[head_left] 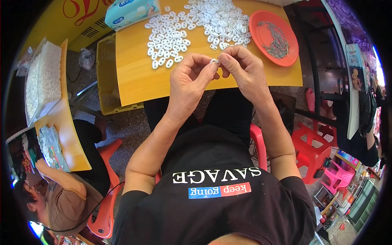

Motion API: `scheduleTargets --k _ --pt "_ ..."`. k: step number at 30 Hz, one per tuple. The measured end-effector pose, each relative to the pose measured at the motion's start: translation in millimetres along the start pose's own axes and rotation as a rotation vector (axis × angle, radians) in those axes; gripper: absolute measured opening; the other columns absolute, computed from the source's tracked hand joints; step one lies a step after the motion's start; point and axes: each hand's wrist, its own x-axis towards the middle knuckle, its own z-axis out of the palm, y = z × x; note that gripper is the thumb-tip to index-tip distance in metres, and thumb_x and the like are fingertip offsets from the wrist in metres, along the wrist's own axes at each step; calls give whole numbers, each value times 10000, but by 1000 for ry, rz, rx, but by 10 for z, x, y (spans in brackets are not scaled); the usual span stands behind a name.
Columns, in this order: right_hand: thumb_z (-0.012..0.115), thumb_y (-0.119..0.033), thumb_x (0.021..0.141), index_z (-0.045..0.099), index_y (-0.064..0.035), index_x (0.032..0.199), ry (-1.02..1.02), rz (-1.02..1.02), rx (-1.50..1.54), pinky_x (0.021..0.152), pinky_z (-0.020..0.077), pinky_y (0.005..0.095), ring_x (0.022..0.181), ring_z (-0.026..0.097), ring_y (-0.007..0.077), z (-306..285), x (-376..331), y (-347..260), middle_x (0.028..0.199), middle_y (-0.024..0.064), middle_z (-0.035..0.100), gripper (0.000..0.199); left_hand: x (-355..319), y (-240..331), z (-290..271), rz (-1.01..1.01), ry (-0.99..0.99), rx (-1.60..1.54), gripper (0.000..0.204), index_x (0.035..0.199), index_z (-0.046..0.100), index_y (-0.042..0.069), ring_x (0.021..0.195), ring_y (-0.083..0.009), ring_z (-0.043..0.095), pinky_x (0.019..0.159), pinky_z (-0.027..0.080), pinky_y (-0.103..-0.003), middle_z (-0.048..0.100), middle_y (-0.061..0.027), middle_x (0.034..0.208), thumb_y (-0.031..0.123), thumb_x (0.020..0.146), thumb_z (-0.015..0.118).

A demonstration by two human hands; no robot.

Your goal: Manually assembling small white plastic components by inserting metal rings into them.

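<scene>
Black shirt (212,216); hands (188,83) (247,71) near bare front table edge (141,93)

Small white piece (214,61), partly hidden; pinched, aloft

A black T-shirt (245,216) with short sleeves (292,190) bears white lettering (216,175) and, nearer, a blue-and-red strip (219,190); the trousers (229,109) are dark.

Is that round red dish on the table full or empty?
Neither: the red dish is partly filled. Thin metal pieces lie heaped inside, with its red bottom showing beside them.
</scene>
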Motion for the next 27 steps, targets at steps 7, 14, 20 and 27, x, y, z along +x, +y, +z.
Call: scheduleTargets --k 7,14,20,27 --pt "655 -146 940 619 26 943 -18 -11 -72 569 467 210 650 568 60 -18 -1 -43 772 17 628 176 -4 0 14 6 5 36 132 979 602 -13 782 -86 624 718 511 -228 647 -34 868 100 937 653" --pt "655 -118 932 622 35 910 -11 -33 -134 587 496 225 661 598 76 -27 -18 -62 765 33 644 157 -5 5 25 -33 -10 21 146 969 613 -39 769 -106 651 716 535 -237 676 -70 865 93 931 661" --pt "628 -91 946 613 36 919 53 -1 33 640 540 245 717 649 103 57 -108 128 780 61 665 131 6 -152 19 -29 15 43 147 955 622 -50 775 -117 663 725 544 -245 688 -79 845 89 929 661" --pt "615 -132 964 632 35 967 58 111 52 649 530 235 717 640 93 -13 -60 225 809 53 668 168 120 -243 -90 -91 -38 52 161 970 640 -48 770 -121 662 709 528 -239 685 -75 836 110 939 645"
